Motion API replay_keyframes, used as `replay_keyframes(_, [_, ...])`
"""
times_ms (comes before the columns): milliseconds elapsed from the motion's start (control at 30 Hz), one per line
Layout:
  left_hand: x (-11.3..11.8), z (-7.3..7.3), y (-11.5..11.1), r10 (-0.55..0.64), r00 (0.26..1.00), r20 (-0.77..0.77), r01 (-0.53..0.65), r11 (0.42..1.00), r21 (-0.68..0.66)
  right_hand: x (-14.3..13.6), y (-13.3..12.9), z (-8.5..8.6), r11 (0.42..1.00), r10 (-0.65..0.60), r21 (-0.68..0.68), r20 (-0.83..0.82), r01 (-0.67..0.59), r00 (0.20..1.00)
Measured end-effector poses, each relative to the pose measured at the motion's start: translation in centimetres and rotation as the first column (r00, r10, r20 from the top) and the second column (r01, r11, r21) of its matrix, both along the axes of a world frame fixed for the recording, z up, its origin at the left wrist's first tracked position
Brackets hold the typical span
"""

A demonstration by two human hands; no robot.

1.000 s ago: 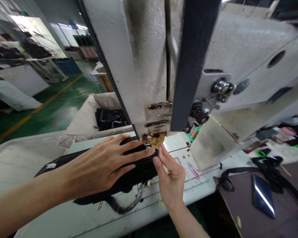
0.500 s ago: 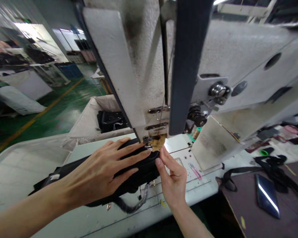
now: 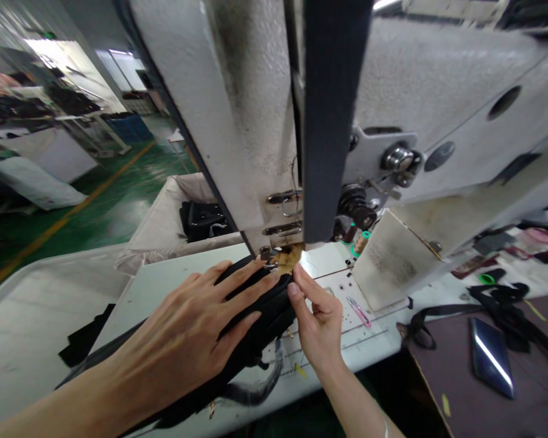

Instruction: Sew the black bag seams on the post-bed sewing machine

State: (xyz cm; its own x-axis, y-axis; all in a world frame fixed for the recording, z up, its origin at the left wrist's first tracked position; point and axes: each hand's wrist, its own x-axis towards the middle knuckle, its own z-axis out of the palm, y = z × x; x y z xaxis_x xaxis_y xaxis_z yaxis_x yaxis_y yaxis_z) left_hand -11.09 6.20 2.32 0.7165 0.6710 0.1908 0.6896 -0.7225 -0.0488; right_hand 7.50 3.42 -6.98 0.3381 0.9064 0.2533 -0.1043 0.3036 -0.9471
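A black fabric bag (image 3: 265, 313) lies under the needle area of a large grey sewing machine (image 3: 251, 140). Spread flat on top of it is my left hand (image 3: 201, 316), fingers apart, with the fingertips close to the presser foot (image 3: 270, 260). My right hand (image 3: 317, 316) pinches the bag's edge between thumb and forefinger, just right of the foot. A padded dark handle (image 3: 260, 389) hangs from the bag's near side over the table. The needle itself is hidden behind the machine head and my fingers.
Pink-handled thread snips (image 3: 358, 311) and a thread spool (image 3: 360, 242) are on the machine table (image 3: 164, 280). A cloth-lined bin (image 3: 150, 228) with black pieces stands beyond. At right, a phone (image 3: 491, 356) and black straps (image 3: 497, 304) lie on a brown surface. Another person sits far left.
The bag has turned and slid under the foot, its left end swinging nearer to me. My left hand has moved with it; my right hand keeps its pinch.
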Motion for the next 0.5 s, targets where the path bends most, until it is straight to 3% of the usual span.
replay_keyframes(500, [2.8,0.0,-3.3,0.201,0.98,0.01,-0.201,0.977,0.072,0.3,0.7,-0.9,0.998,0.059,-0.032,-0.103,-0.063,0.993])
